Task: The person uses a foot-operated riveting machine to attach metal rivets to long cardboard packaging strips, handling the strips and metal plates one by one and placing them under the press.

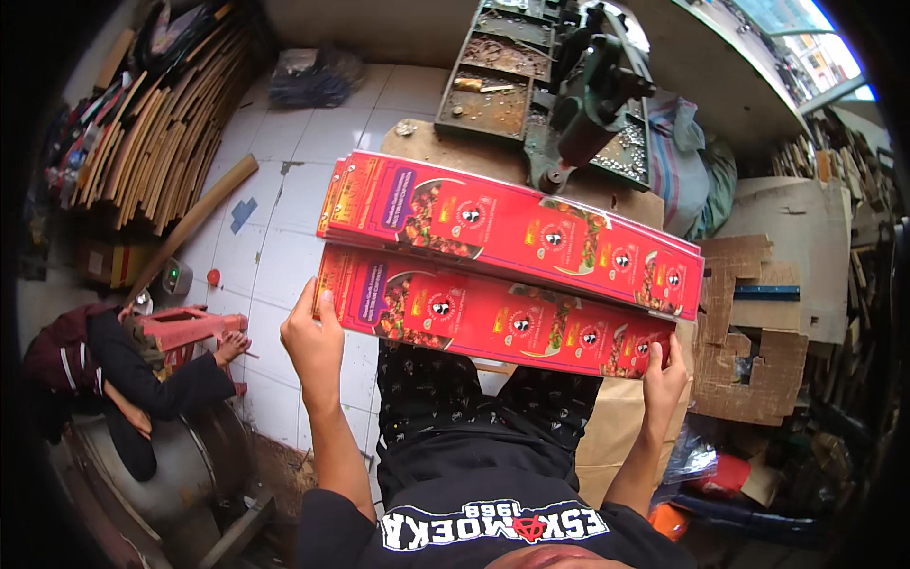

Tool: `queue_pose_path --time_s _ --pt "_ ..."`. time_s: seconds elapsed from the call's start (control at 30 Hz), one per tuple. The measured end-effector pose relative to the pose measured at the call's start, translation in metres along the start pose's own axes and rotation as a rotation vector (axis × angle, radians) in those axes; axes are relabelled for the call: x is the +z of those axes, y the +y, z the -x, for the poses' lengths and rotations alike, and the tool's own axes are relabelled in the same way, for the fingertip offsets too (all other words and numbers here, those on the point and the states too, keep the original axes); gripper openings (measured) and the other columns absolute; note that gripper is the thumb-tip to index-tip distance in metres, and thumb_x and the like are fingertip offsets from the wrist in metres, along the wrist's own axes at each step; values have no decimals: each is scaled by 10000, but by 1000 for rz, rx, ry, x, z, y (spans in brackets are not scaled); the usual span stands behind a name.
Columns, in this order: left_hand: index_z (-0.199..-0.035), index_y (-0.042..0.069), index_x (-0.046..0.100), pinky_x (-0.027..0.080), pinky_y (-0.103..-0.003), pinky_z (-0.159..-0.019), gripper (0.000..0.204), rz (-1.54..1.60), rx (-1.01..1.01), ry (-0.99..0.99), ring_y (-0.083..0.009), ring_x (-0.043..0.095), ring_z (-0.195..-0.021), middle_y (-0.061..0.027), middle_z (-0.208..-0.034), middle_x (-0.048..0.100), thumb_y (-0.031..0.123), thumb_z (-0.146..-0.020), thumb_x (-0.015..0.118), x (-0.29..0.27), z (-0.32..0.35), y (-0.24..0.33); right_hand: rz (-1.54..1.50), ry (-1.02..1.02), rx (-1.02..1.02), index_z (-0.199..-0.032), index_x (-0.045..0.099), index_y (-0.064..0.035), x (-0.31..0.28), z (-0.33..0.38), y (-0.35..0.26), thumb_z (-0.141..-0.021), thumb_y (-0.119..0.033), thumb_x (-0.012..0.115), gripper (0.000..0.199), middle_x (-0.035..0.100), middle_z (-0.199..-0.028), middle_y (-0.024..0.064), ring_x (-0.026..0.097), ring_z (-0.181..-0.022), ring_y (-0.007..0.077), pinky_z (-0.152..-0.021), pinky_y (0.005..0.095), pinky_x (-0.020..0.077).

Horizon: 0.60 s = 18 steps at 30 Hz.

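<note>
A long red printed card strip (498,321) with food pictures lies level in front of my body. My left hand (315,334) grips its left end, thumb on top and fingers toward the edge. At the other end, my right hand (665,372) pinches the right edge with the thumb on the printed face. Just beyond it rests a stack of similar red strips (512,228) on the worktable, slightly fanned at the left. The far edge of the held strip is close to that stack; whether they touch I cannot tell.
A dark green bench press (588,114) stands behind the stack, beside a compartment tray (488,100) of small metal parts. Cut brown cardboard (749,332) lies at the right. Another person's leg (175,365) and a red stool (185,332) are at the left, near stacked boards (171,123).
</note>
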<state>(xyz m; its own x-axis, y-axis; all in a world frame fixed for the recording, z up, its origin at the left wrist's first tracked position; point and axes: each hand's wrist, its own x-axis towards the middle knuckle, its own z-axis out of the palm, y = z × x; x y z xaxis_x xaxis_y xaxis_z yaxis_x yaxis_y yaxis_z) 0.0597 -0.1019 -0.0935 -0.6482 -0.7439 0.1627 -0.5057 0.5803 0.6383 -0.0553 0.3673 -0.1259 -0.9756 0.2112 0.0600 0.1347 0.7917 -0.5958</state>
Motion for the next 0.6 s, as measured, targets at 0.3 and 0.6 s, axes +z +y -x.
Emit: queue_pose_path --time_s 0.3,0.6 --pt "-1167 -67 650 509 -400 -822 274 -115 95 23 -359 654 -931 -224 -1024 679 62 -928 614 -3 0 -4 -127 242 -51 -1240 628 10 -18 -10 -17 -865 -9 675 378 637 -1159 150 619 -1092 295 -966 375 484" --pt "-1201 -71 585 518 -272 -834 265 708 -178 -269 -114 641 -938 -109 -1077 684 130 -1041 519 -43 -3 -49 -477 133 128 -1334 544 66 -55 1 -4 -978 -30 601 373 623 -1108 103 651 -932 128 -780 243 535"
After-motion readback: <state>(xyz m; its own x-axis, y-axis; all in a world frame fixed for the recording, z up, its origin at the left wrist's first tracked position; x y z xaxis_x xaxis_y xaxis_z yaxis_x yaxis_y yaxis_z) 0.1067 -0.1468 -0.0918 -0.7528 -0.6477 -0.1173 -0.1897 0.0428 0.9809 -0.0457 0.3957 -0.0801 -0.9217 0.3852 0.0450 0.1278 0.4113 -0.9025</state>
